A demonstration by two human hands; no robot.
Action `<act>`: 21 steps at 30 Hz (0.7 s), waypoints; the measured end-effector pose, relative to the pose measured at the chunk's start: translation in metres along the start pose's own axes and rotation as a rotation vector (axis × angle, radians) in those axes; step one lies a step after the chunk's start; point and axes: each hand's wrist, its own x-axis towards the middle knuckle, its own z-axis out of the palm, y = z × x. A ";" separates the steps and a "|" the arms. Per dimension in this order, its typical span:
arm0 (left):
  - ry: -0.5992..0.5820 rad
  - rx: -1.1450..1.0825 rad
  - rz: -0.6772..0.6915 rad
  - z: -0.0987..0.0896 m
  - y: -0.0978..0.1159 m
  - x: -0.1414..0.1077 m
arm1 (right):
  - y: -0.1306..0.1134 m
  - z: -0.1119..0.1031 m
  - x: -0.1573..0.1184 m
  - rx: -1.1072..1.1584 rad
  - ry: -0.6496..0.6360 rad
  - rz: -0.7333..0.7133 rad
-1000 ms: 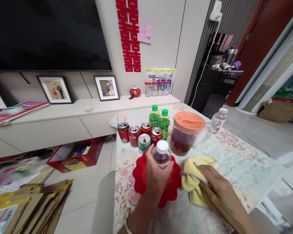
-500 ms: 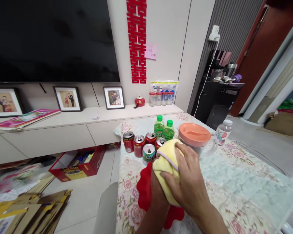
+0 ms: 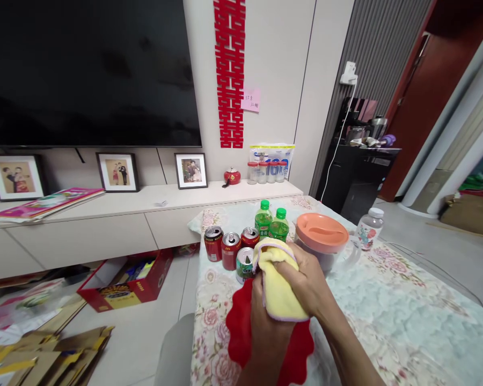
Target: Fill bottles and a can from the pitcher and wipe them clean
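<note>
Gripping cloth (image 3: 284, 297) in right hand (image 3: 308, 273), digits pressed into folds; left hand (image 3: 263, 316) just below, against cloth, fingers mostly covered; cannot tell whether left grip wide or narrow, nor anything held under cloth; cloth bunched up between hands, over wavy-edged red piece (image 3: 239, 327), partly hidden by left forearm; cannot tell if mat or dish; all over table (image 3: 386, 327) with floral cover; just beyond cloth, green can (image 3: 244, 265), partly overlapped in view; behind and left of it, three red cans (image 3: 231, 252) upright, close together, tops up; behind cans, two green-capped bottles (image 3: 279, 228) side by side, upright; right of bottles, jug (image 3: 322, 233) with orange lid on, lower part partly behind right hand; handle on right side; further right, white-capped bottle (image 3: 369, 230), near jug handle; beyond table, low cabinet (image 3: 104, 228) with photo frames (image 3: 190, 171), magazines (image 3: 52, 202), small red pot (image 3: 232, 177) and red-lidded jars (image 3: 261, 174) in front of bag (image 3: 273, 153); above cabinet, TV (image 3: 88, 75) at left and red paper strip (image 3: 230, 80) on wall, pink note (image 3: 250, 101) beside; on floor at left, open red box (image 3: 145, 292) and flattened cardboard (image 3: 60, 351).
</note>
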 end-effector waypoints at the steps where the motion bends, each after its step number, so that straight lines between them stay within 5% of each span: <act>1: -0.024 -0.049 0.010 -0.001 0.005 0.001 | 0.002 -0.001 0.003 0.096 -0.024 0.037; 4: -0.059 -0.143 -0.005 -0.003 0.017 0.002 | 0.008 -0.002 0.007 0.356 -0.052 0.142; 10: -0.159 -0.312 -0.021 -0.008 0.014 0.001 | 0.040 0.007 -0.004 0.469 0.039 0.220; 21: -0.150 -0.420 -0.072 -0.013 0.015 0.002 | 0.086 0.025 -0.043 0.154 0.169 0.165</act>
